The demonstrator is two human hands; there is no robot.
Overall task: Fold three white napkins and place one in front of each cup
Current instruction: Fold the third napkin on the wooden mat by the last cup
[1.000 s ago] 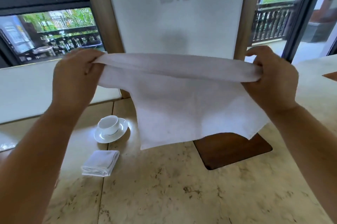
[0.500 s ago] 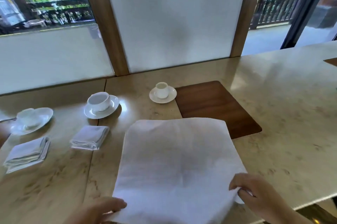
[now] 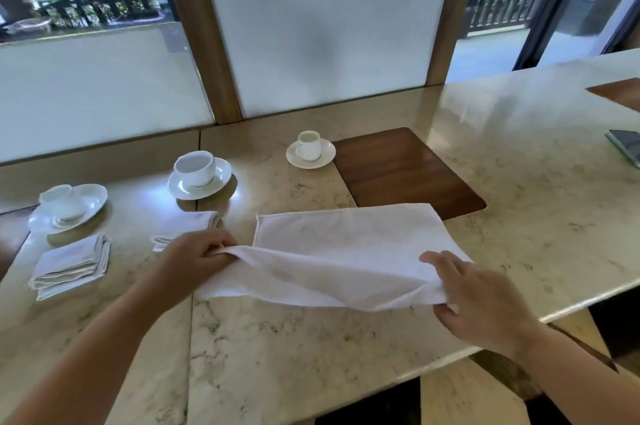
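Both of your hands grip the near edge of the large white cloth napkin point(image 3: 349, 251), lifted off the beige marble table point(image 3: 519, 203). Your left hand point(image 3: 194, 260) has its fingers curled round the left corner; your right hand point(image 3: 478, 300) pinches the right corner, thumb below and fingers spread on top (the two hands are well apart, at opposite ends of the edge). The napkin's far half lies flat on the marble, its far right corner overlapping the dark wooden inset panel point(image 3: 405, 168), and the raised near half sags between your hands. It sits in front of the small white cup on its saucer point(image 3: 310, 147). Two folded white napkins point(image 3: 71, 263) lie before the two white cups and saucers further left point(image 3: 199, 173).
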